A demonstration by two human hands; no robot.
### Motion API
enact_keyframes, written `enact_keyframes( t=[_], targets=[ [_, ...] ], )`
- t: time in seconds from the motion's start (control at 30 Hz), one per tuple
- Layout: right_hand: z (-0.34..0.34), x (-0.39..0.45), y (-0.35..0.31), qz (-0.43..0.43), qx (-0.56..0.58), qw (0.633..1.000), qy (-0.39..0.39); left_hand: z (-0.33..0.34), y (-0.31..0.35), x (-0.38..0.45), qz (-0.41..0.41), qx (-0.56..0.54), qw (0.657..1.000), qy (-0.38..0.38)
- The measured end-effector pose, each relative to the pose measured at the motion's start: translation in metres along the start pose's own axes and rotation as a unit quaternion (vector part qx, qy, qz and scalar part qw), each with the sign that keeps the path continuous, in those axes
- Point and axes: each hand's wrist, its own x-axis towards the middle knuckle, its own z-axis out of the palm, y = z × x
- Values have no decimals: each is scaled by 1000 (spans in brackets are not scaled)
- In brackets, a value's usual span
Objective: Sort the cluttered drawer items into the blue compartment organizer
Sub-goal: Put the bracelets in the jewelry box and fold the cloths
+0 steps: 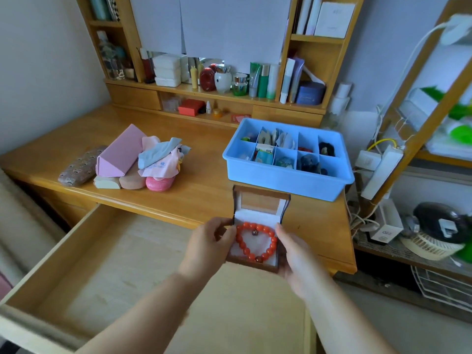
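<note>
wooden desk (pixel 204 175), shelf hutch (pixel 316 39), pale walls (pixel 38 47)

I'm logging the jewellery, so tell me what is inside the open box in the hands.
Inside the open box lies an orange bead bracelet on a white lining. The left hand and right hand hold the box; whatever lies under the lining is hidden.

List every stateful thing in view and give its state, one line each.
jewelry box: lid open, held above the drawer
red bead bracelet: lying in the box
drawer: pulled out
blue organizer: on the desk, most compartments filled
left hand: grips the box's left side
right hand: grips its right side
pink case: closed
</note>
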Motion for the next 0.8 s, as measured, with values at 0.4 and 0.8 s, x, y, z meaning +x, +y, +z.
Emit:
enact_keyframes(
  t=[0.4, 0.8],
  targets=[
    [-14, 76, -38, -157, -399, 890, 155, 45, 4, 77, 72, 169, 982, -41],
    [-17, 5, 71, -415, -396, 817, 53, -43, -112, -10, -1, 198, 978, -68]
  ],
)
